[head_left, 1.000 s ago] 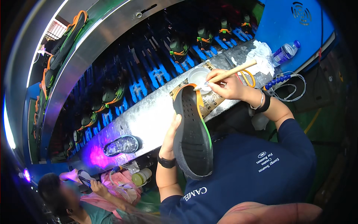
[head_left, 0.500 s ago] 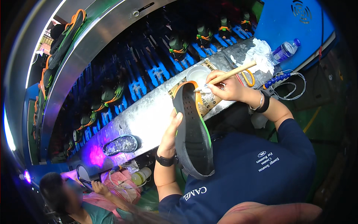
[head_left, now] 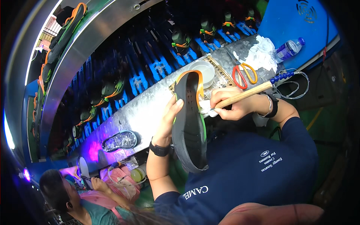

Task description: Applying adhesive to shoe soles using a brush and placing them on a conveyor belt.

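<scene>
In my left hand [head_left: 167, 119] is a shoe sole [head_left: 190, 129], black with an orange and green rim, held by its left edge. It stands nearly upright in view, its inner face toward me. My right hand [head_left: 229, 104] is closed round a tool with a pale wooden handle [head_left: 243, 95], whose working end I cannot make out. The same hand presses a white wad of cloth or tissue [head_left: 206, 108] against the sole's right rim, where orange meets green. Just beyond the sole, a white bowl [head_left: 208, 77] sits on the metal ledge [head_left: 155, 93].
Scissors with red and orange handles [head_left: 244, 75], crumpled white cloth [head_left: 260, 54] and a bottle [head_left: 290, 49] lie at the right. A loose sole [head_left: 120, 141] rests on the ledge at left. Shoes on blue racks [head_left: 180, 40] stand behind. A co-worker [head_left: 69, 191] sits lower left.
My right hand has come down and toward me along the sole's rim, bringing the white wad against it. The scissors handles now show fully. The sole has shifted slightly left.
</scene>
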The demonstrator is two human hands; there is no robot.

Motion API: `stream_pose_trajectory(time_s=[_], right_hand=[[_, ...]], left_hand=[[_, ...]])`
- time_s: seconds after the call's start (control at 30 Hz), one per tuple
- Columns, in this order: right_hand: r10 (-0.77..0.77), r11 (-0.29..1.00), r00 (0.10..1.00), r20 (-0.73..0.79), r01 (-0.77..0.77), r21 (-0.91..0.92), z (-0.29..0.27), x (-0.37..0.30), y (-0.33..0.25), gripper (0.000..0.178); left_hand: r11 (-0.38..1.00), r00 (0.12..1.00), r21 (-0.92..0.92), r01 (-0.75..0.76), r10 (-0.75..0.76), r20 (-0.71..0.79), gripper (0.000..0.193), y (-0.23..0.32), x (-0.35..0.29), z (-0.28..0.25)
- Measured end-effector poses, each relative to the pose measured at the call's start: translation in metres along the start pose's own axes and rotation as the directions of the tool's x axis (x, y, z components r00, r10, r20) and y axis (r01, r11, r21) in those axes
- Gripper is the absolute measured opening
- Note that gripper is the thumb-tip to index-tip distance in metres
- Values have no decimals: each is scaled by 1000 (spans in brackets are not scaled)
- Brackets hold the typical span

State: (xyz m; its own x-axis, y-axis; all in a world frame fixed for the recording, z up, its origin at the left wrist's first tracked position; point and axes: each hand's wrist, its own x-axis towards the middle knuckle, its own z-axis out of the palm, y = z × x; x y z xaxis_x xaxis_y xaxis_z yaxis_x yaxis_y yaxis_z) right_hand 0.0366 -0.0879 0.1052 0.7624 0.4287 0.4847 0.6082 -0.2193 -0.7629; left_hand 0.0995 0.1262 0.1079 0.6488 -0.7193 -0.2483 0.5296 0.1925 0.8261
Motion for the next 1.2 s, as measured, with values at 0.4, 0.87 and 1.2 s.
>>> stream_pose_trajectory(time_s=[0.4,0.87,1.2], right_hand=[[-97,974,984,149,63,217,3,8,-27,11],[240,970,902,-359,-209,123,-12,10,16,8],[100,986,968,-230,-66,153,-1,-4,11,10]], left_hand=[[979,1000,205,4,-8,19,46,18,16,6],[972,999,235,26,-34,31,53,24,10,5],[986,993,117,116,-116,-9,51,28,8,9]])
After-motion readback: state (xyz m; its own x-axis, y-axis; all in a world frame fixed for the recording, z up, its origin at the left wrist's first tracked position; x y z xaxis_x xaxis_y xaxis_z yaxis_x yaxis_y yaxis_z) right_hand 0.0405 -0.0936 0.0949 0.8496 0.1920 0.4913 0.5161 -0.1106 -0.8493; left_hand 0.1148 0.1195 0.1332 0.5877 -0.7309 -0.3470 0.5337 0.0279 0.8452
